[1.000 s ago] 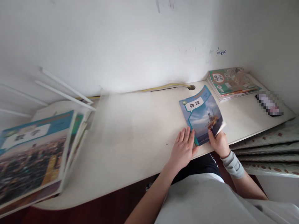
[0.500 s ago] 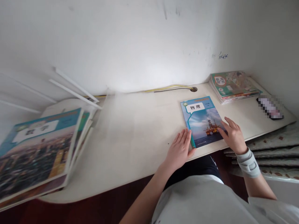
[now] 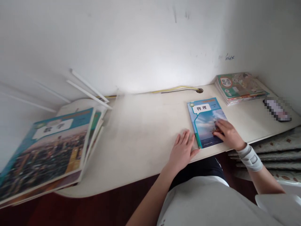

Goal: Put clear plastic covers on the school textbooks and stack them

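A blue physics textbook [image 3: 205, 121], with an oil rig on its cover, lies face up near the front edge of the white desk [image 3: 141, 135]. My right hand [image 3: 229, 134] rests over the lower right of the cover, fingers stretched out and hiding much of the rig. Flat on the desktop just left of the book is my left hand [image 3: 183, 149], its fingers extended and the thumb by the book's lower left corner. Neither hand grips anything. A grey wrist wrap [image 3: 251, 157] is around my right wrist.
Stacked textbooks [image 3: 58, 141] with a city cover stand at the left, by white rods [image 3: 89, 91]. Another book pile [image 3: 241, 86] sits at the back right, beside a pixelated phone [image 3: 277, 109]. Cables run along the wall to a cable hole [image 3: 199, 90].
My right hand has moved left from the book's right edge onto its cover. The view has shifted slightly left, and my left hand stays flat beside the book.
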### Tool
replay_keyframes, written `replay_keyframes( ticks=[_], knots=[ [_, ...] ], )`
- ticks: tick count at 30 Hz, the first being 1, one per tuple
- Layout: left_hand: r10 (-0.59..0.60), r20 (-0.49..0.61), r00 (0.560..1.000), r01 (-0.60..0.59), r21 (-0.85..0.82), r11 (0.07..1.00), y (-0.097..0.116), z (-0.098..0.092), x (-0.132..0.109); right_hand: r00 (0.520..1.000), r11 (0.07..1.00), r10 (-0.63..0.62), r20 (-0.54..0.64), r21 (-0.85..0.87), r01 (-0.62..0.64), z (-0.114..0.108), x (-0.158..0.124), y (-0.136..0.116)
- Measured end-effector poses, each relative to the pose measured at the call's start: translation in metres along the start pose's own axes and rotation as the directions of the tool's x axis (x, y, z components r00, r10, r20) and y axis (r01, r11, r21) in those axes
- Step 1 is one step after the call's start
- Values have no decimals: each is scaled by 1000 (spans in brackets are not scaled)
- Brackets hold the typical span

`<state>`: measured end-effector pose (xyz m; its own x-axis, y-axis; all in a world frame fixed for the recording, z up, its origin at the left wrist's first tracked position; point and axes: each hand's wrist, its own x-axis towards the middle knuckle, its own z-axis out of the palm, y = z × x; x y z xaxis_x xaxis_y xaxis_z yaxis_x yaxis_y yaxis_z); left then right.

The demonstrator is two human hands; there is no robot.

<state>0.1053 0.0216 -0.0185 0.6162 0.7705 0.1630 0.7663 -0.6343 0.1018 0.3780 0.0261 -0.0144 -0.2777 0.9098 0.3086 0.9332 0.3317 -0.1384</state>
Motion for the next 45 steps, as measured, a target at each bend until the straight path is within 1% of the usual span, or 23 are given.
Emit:
replay_keyframes(
  ticks=[2,3,5,8,12,18,23,25,27,28,30,31,33,35,36,38,39,42,43,45],
  knots=[
    [-4,6,1000,4,7,1000,2,-1,1,980,982,184,-80,-36,-187,-1,-6,21],
    [-7,9,1000,7,8,1000,3,-1,1,964,967,246,-98,-47,-251,-1,-9,29],
    [-15,8,1000,15,9,1000,4,-1,2,948,950,304,-96,-40,-308,0,-14,39],
    [-27,3,1000,27,2,1000,4,1,2,946,948,317,-72,7,-318,3,-16,42],
    [-29,-15,999,29,-21,999,4,1,2,938,941,338,-82,37,-336,4,-16,35],
    [-25,-22,999,24,-17,1000,5,-3,2,933,938,347,-94,61,-343,0,-14,28],
    [-21,-9,1000,20,-15,1000,5,-2,2,928,933,359,-97,42,-356,-4,-13,21],
    [-23,-19,1000,23,-25,999,5,0,2,923,928,370,-105,94,-361,-11,-12,15],
    [-29,-27,999,28,-48,998,4,1,1,935,917,344,-82,244,-316,-21,-9,7],
    [-30,-28,999,28,-65,997,4,0,1,953,900,300,-45,344,-267,-27,-8,2],
    [-32,-36,999,28,-118,993,3,-1,1,988,836,151,40,528,-149,-37,-4,-12],
    [-42,-52,998,34,-152,988,3,-3,1,995,801,67,69,590,-94,-40,-1,-20],
    [-80,-104,991,56,-219,974,3,-7,3,996,770,-51,74,638,-8,-40,4,-38],
    [-123,-137,983,87,-243,966,5,-11,4,996,799,-85,25,598,53,-33,10,-56],
    [-139,-133,981,106,-231,967,5,-13,4,996,826,-93,-9,558,82,-29,13,-64],
    [-189,-103,977,170,-164,972,5,-15,1,992,881,-108,-62,456,125,-20,18,-80],
    [-232,-94,968,220,-118,968,4,-14,-1,990,906,-119,-74,401,139,-16,20,-87],
    [-382,-112,918,384,-4,924,-5,-9,-15,989,962,-138,-43,231,144,-6,26,-103],
    [-412,-115,904,416,9,909,-9,-6,-21,989,973,-143,-23,178,145,-4,27,-108],
    [-433,-110,895,436,-1,900,-18,0,-32,988,984,-152,8,94,150,1,29,-115]
  ],
)
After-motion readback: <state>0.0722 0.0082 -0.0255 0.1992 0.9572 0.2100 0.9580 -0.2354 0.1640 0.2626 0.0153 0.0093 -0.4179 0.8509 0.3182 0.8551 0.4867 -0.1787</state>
